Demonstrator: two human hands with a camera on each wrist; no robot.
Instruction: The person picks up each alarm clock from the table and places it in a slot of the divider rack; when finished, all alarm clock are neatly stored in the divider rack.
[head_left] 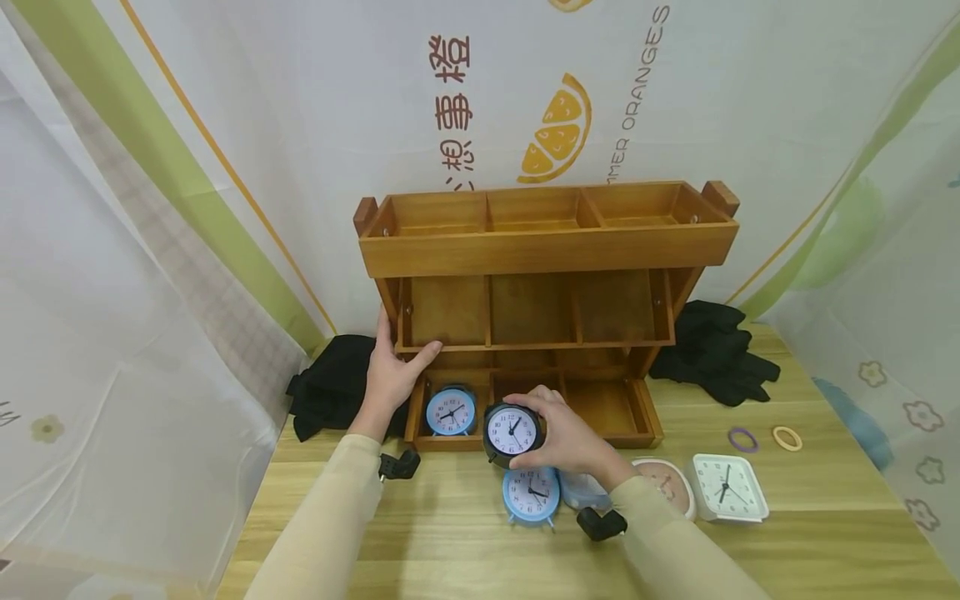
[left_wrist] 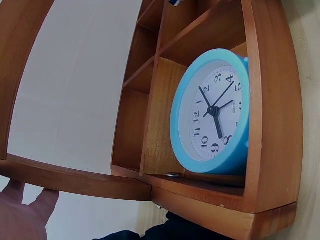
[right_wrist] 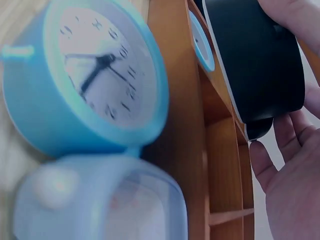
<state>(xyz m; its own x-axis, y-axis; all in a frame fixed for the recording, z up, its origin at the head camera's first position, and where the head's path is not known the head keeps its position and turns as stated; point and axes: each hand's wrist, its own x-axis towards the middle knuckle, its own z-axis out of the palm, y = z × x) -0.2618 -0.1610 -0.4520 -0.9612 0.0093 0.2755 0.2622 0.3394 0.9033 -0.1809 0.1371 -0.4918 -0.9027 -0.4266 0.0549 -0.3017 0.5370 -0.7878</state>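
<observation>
A three-tier wooden shelf (head_left: pixel 547 254) stands at the back of the table. My left hand (head_left: pixel 390 379) holds its left side, thumb across the front of the middle tier. In the left wrist view, its fingers (left_wrist: pixel 46 202) meet the side board. My right hand (head_left: pixel 562 433) grips a round black alarm clock (head_left: pixel 513 432) by its rim, before the bottom tier's middle compartment. One blue alarm clock (head_left: pixel 451 411) sits in the bottom-left compartment. Another blue alarm clock (head_left: pixel 531 497) stands on the table below the black one, beside a pale-blue object (right_wrist: pixel 65 200) partly hidden by my right arm.
To the right lie a pink round object (head_left: pixel 667 482), partly covered by my sleeve, and a white square clock (head_left: pixel 729 489). Purple (head_left: pixel 742 440) and yellow (head_left: pixel 787 439) rings lie behind them. Black cloth (head_left: pixel 330 387) flanks the shelf on both sides. A printed curtain (head_left: pixel 300 125) hangs behind.
</observation>
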